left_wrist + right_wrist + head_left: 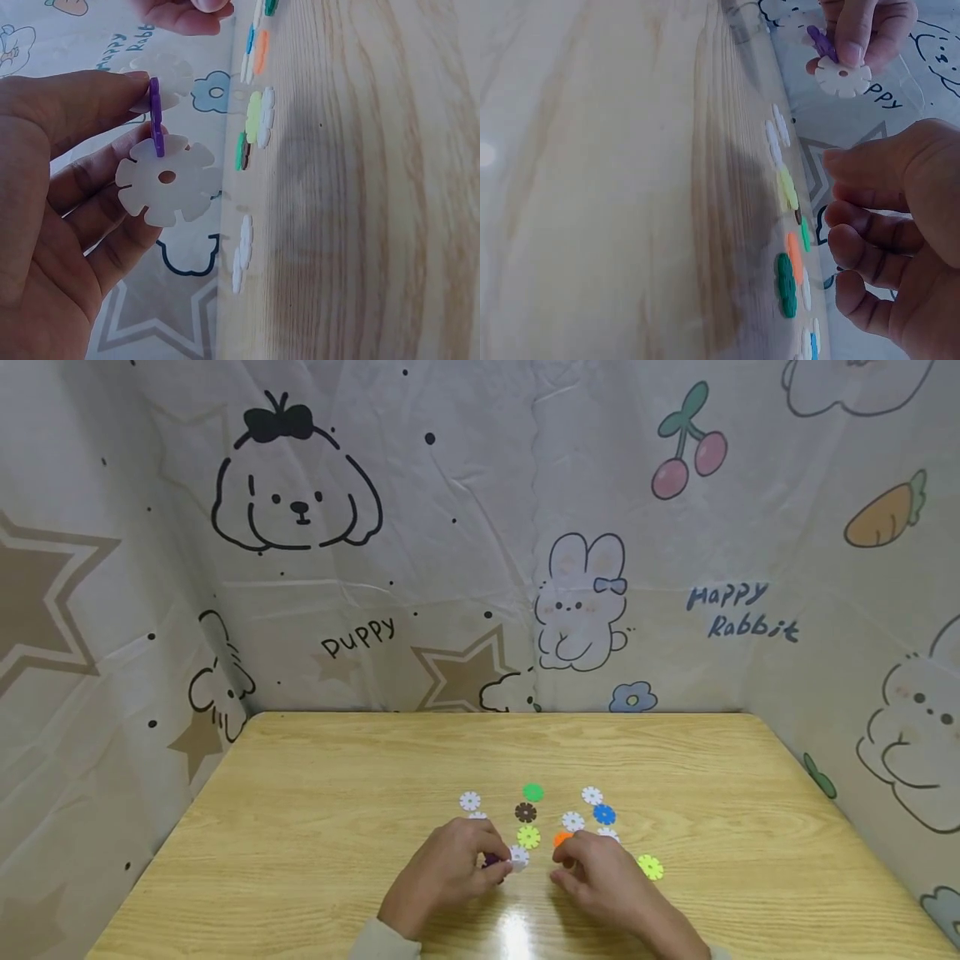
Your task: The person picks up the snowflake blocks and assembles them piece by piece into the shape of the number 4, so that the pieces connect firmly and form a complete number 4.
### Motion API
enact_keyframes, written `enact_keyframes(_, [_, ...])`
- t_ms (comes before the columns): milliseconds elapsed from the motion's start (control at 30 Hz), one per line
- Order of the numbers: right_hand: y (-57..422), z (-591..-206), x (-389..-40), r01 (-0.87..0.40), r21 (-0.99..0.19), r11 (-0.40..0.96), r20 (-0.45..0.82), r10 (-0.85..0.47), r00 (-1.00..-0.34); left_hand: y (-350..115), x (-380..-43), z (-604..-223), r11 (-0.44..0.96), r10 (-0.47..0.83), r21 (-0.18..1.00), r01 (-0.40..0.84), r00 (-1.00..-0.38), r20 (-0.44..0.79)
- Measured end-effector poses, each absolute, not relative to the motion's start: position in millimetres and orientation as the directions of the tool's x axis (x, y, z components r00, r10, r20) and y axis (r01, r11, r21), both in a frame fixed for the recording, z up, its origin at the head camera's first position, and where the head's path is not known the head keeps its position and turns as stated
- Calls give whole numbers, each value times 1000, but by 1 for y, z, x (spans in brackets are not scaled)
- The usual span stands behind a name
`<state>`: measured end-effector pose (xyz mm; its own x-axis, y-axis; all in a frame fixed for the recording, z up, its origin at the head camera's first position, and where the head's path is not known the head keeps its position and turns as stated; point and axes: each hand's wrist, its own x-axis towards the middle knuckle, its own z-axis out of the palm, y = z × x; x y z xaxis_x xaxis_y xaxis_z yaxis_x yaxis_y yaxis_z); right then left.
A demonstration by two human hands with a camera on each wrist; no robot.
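Note:
My left hand (453, 868) pinches a purple notched plastic disc (156, 120) between thumb and fingers. Slotted onto that purple piece is a white snowflake disc (166, 184), and a second white disc (169, 79) shows behind it, partly hidden by the thumb and fingers. The joined pieces are held up off the table. My right hand (907, 232) hovers to the right with loosely bent fingers and nothing in them. Nearest to it in the head view lies an orange disc (561, 839). A dark green disc (786, 285) appears beside it in the right wrist view.
Loose discs lie flat on the wooden table (315, 802): green (533, 792), brown (526, 812), blue (604, 814), yellow-green (528, 837), several white, and another yellow-green disc (650, 867) farther right. A printed curtain (450, 552) hangs behind and along both sides.

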<state>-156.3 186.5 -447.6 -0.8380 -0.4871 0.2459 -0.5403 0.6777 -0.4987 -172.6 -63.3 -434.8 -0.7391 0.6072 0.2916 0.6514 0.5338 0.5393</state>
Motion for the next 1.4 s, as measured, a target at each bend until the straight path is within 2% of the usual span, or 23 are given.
enact_keyframes(500, [203, -450, -153, -477, -469, 743, 211, -430, -878, -68, -173, -436, 537, 595, 551, 638, -750, 289])
enact_keyframes(800, [211, -453, -155, -429, -390, 815, 169, -395, -903, -69, -171, -436, 555, 586, 556, 618, -765, 265])
enact_keyframes(1400, [210, -452, -158, -282, -457, 843, 58, -289, -956, -69, -172, -437, 561, 580, 561, 609, -772, 259])
